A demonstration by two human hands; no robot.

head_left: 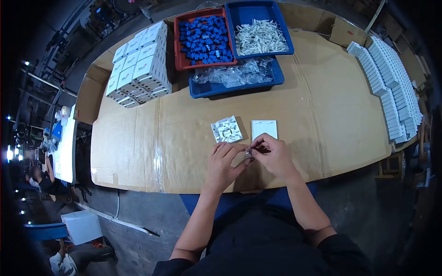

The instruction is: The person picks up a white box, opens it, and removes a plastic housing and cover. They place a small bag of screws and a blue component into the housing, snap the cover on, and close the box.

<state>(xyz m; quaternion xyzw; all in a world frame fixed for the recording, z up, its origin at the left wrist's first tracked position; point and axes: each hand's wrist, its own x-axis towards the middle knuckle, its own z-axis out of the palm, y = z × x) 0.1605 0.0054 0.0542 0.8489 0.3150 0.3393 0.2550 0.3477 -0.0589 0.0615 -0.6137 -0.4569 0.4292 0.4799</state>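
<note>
Brown cardboard tabletop [124, 152], left hand [223, 164] and right hand [276, 158] together, pinching a small translucent piece [248, 153], long axis unreadable; white square moulded housing [227, 129] just beyond left, flat white square plate [264, 128] just beyond right.

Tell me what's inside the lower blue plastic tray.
Clear, shiny plastic pieces lie in the front of the lower blue plastic tray. The red plastic tray and upper blue plastic tray cover its back, so anything there is hidden.
</note>
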